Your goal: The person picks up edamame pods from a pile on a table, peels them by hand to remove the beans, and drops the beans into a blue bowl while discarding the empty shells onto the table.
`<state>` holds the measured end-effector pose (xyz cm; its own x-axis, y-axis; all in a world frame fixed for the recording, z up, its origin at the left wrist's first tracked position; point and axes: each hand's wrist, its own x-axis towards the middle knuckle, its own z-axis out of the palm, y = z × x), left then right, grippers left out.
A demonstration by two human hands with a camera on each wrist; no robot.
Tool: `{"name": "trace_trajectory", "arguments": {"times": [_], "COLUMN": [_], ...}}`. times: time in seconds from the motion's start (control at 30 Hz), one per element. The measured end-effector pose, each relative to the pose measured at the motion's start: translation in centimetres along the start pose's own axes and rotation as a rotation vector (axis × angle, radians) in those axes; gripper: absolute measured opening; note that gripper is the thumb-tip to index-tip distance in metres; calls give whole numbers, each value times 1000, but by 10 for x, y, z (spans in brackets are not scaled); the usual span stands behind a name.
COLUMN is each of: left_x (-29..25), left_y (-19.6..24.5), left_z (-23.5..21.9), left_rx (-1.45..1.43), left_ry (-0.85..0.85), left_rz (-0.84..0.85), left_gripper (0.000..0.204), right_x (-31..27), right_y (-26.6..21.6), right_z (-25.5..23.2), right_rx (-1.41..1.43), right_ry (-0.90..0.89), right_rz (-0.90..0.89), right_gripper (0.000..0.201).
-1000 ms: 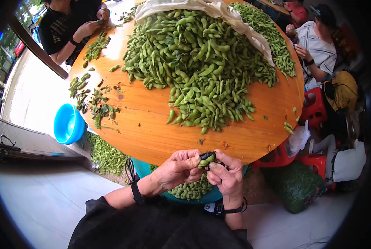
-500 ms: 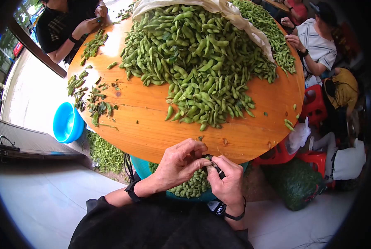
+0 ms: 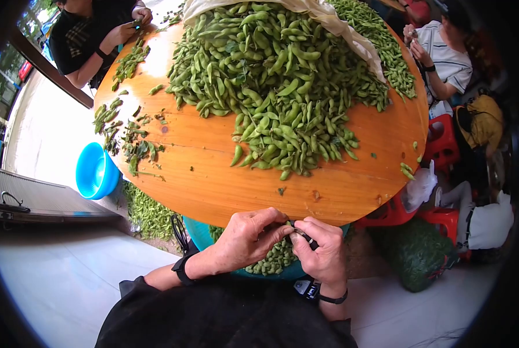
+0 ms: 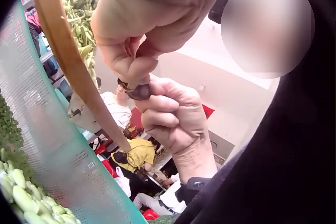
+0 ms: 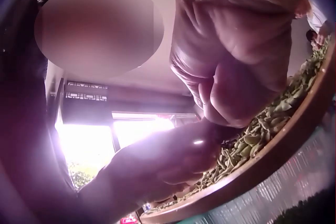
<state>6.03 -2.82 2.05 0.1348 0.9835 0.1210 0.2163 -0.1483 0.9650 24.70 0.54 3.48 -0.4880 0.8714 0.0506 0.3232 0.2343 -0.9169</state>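
Close together at the table's near edge, my left hand [image 3: 242,240] and right hand [image 3: 322,252] pinch a green soybean pod [image 3: 290,224] between thumbs and fingers. Only a sliver of the pod shows; the fingers hide the rest. A small black piece [image 3: 313,244] sits at the right thumb. In the left wrist view, a dark brown piece [image 4: 140,92] shows where the two hands' fingertips meet. Below the hands is a teal mesh basket [image 3: 196,232] with shelled green beans [image 3: 272,258] in it.
A large pile of soybean pods [image 3: 259,75] covers much of the round wooden table [image 3: 201,194], partly under a pale cloth [image 3: 352,37]. Leaves and scraps [image 3: 134,142] lie at left. A blue basin [image 3: 97,171] stands beyond the edge. Other people sit around the table.
A second ago the pod showed clearly between both hands; now it is mostly hidden by the fingers. The left hand has turned more back-up, and the right fingers have closed in.
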Motion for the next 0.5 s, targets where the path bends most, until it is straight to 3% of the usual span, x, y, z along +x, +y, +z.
{"name": "trace_trajectory", "arguments": {"times": [0.13, 0.4, 0.5], "left_x": [0, -3, -1], "left_y": [-3, -8, -7], "left_z": [4, 5, 1], "left_rx": [85, 120, -424], "left_ry": [56, 82, -38], "left_rz": [26, 13, -330], "left_gripper": [17, 21, 26], "right_x": [4, 7, 7], "right_y": [-4, -8, -6], "right_z": [15, 25, 22], "right_rx": [-188, -227, -203], "right_ry": [123, 241, 240], "right_rz": [-137, -140, -112], "right_gripper": [17, 14, 13]}}
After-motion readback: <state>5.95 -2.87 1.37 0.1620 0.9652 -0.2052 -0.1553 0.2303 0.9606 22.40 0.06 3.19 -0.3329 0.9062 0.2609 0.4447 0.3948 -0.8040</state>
